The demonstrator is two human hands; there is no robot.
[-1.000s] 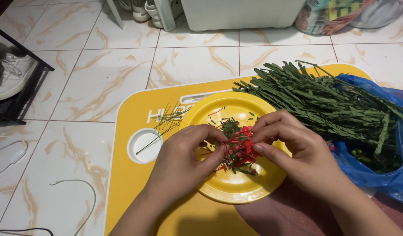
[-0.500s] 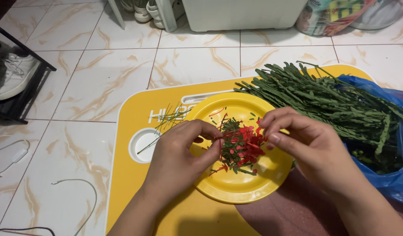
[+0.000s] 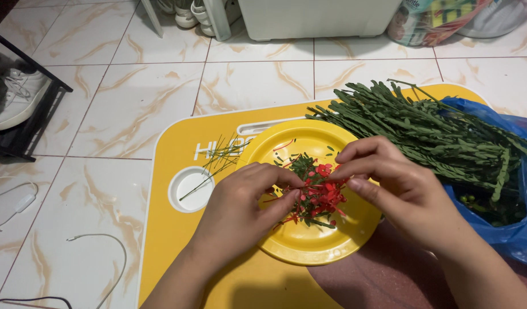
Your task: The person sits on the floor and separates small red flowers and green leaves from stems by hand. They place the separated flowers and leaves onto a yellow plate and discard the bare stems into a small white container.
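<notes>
Marbled cream floor tiles (image 3: 132, 109) surround the yellow lap table (image 3: 177, 263) where we sit, and on it rests the yellow plate (image 3: 309, 246), our landmark. Over the plate's middle, our left hand (image 3: 240, 212) and right hand (image 3: 389, 183) pinch a cluster of small red flowers (image 3: 323, 194) mixed with green bits, fingertips closed narrowly on it from both sides. We do best to pull gently, keeping the cluster low over the plate so loose petals fall inside its rim; which stem each finger grips seems unclear. Right of the plate, a heap of long green leafy stems (image 3: 423, 131) spills from a blue plastic bag (image 3: 520, 229), crowding that side. Left of the plate lie thin green stalks (image 3: 217, 160) and a round white cup recess (image 3: 190, 189), with open room toward the table's left edge.
</notes>
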